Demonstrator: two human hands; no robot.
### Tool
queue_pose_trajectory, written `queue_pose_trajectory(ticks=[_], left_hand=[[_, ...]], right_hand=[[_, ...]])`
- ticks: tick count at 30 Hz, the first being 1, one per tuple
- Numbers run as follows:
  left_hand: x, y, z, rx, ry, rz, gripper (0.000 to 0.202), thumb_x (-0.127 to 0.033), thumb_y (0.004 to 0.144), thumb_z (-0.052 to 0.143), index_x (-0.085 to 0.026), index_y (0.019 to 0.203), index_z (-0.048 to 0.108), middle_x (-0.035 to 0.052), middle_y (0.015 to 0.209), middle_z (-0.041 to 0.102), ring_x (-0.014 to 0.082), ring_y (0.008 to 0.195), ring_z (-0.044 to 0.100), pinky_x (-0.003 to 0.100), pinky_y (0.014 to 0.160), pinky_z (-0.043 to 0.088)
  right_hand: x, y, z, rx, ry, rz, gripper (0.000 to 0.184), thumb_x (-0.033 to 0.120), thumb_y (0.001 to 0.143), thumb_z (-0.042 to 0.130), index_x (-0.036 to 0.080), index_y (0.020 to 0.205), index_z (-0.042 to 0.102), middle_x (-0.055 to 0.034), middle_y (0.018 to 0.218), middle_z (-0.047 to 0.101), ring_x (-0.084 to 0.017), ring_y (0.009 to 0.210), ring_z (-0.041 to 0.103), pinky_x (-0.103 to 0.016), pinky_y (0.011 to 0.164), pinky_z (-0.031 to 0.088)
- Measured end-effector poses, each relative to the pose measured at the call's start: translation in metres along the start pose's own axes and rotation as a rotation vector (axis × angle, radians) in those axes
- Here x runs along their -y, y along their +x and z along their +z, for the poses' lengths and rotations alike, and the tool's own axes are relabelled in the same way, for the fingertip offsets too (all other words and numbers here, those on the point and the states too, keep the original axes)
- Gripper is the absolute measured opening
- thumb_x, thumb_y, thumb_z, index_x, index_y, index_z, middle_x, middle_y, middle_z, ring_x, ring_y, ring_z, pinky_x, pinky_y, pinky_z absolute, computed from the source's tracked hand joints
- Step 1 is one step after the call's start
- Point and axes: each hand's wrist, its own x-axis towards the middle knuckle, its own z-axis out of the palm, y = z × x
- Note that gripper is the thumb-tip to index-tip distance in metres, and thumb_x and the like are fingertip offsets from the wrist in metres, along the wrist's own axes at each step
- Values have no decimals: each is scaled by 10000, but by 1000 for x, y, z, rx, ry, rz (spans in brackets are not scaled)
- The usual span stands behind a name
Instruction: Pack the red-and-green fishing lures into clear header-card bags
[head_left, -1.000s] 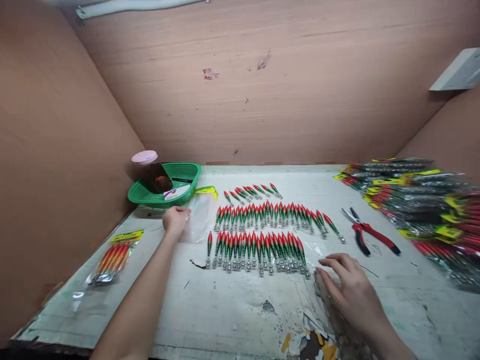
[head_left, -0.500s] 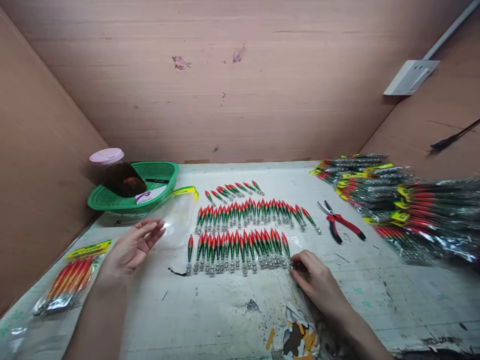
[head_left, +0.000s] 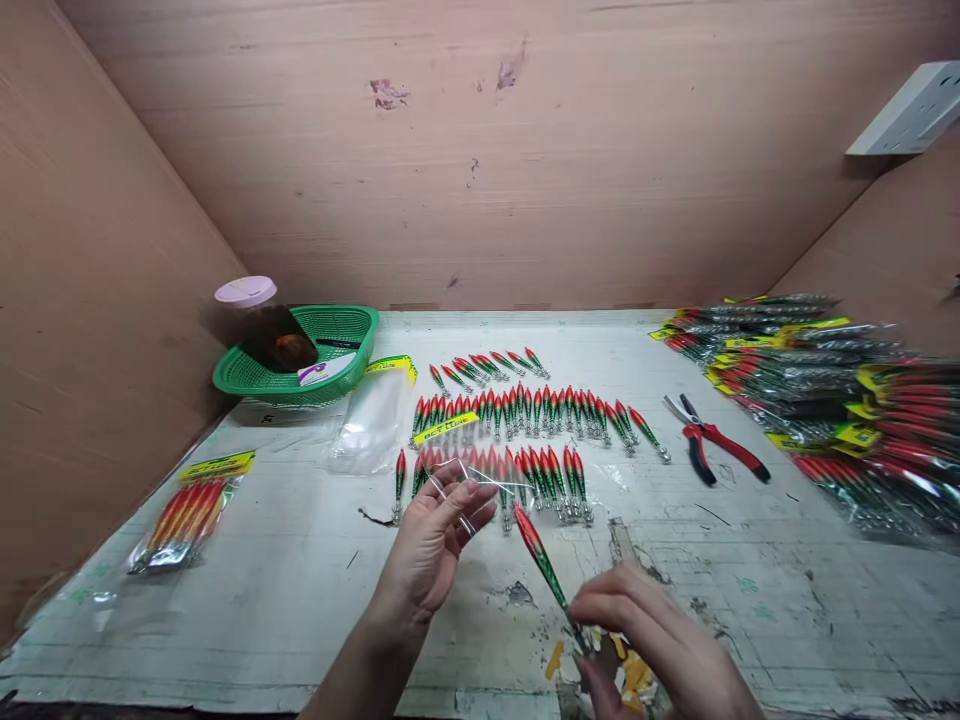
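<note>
My left hand (head_left: 439, 535) is closed on a clear plastic bag with a yellow header (head_left: 446, 430), its mouth edge near my fingertips. Between the thumb and fingers of my right hand (head_left: 652, 635), a red and green fishing lure (head_left: 541, 555) is pinched by its hooked metal end. Its red tip points up and left toward the bag, apart from it. Behind the hands, several similar lures lie in a front row (head_left: 559, 475), a middle row (head_left: 525, 410) and a shorter back row (head_left: 487, 368). The bag partly covers the front and middle rows.
A stack of clear bags (head_left: 371, 425) lies beside a green basket (head_left: 352, 325) holding a lidded jar (head_left: 274, 330). One filled packet (head_left: 187, 510) of orange lures is at left. Red-handled pliers (head_left: 712, 440) and a heap of filled packets (head_left: 847, 400) lie at right.
My left hand has moved right from the bag stack with one bag in it. My right hand has picked up a lure from the front row and drawn it nearer.
</note>
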Motion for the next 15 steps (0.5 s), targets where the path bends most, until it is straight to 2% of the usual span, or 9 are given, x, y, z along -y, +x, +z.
queue_pose_trajectory(ticks=[2,6,8,11,15], left_hand=[[4,-6,1,26,30,-36,362,-85,644,773,-165,921,556,3,740,668,164,735,692,263,679,573],[10,-19,2,165,101,-110,415,-124,626,798,-165,986,594,-1,754,656,178,765,687,276,688,569],[10,-24,2,220,96,-126,380,-222,677,772,-172,1014,604,36,883,678,223,802,692,319,691,572],[8,-26,2,257,78,-170,335,-393,813,616,-164,1057,608,108,1091,660,285,822,694,404,710,568],[7,-26,2,240,87,-210,353,-363,897,490,-147,1163,572,156,1146,651,286,848,693,419,754,555]], right_hand=[[-6,2,5,-31,-103,-53,251,46,796,503,184,1000,555,-61,851,600,-161,799,586,-262,693,510],[-13,7,14,-103,-273,-132,267,36,808,504,155,1034,583,-89,887,609,-175,812,569,-298,696,502],[-14,9,18,-138,-332,-171,265,25,804,515,140,1028,600,-97,884,608,-177,803,561,-309,686,496],[-14,10,23,-153,-353,-214,300,3,802,510,123,1059,606,-101,878,611,-181,813,558,-326,707,489],[-14,8,27,-183,-338,-206,372,-2,811,502,134,1148,584,-99,900,633,-189,828,571,-334,716,481]])
